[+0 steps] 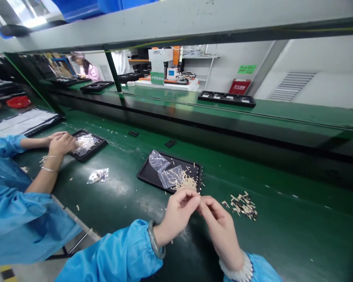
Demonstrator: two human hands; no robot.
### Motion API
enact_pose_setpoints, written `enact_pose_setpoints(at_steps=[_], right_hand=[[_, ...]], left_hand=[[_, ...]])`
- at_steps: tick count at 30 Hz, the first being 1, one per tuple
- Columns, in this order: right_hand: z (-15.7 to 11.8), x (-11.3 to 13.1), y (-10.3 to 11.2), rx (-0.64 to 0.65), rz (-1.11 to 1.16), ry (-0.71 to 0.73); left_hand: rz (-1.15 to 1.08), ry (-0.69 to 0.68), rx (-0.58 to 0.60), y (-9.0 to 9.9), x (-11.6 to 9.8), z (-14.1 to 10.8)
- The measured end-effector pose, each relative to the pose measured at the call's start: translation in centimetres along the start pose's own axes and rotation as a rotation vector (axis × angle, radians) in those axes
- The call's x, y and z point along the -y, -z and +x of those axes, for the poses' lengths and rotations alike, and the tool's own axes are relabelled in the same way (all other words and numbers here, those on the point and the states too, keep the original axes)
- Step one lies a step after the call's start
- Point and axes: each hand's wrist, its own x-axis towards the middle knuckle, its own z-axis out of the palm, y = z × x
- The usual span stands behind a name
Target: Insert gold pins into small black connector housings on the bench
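Note:
My left hand (179,211) and my right hand (219,223) meet just in front of a black tray (147,172), fingertips pinched together. Whatever they pinch is too small and too covered to make out. On the tray's right end lies a heap of small beige strips (188,183), with more strips scattered along its edge. Two clear plastic bags (172,176) rest on the tray, one partly over the other. To the right of my right hand, a loose pile of beige and dark small pieces (244,205) sits on the green table (282,235).
At left, a co-worker's hands (60,145) work over another black tray (95,150) holding a plastic bag. A small bag of pieces (98,176) lies between us. Two flat black parts (170,143) lie farther back. A raised shelf (282,109) carries a long black tray (226,99).

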Motion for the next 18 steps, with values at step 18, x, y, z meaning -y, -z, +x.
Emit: enact_pose_setpoints(at_steps=[18], right_hand=[[0.9, 0.3, 0.5, -0.013, -0.002, -0.069]], left_hand=[[0.075, -0.048, 0.001, 0.5, -0.5, 0.2]])
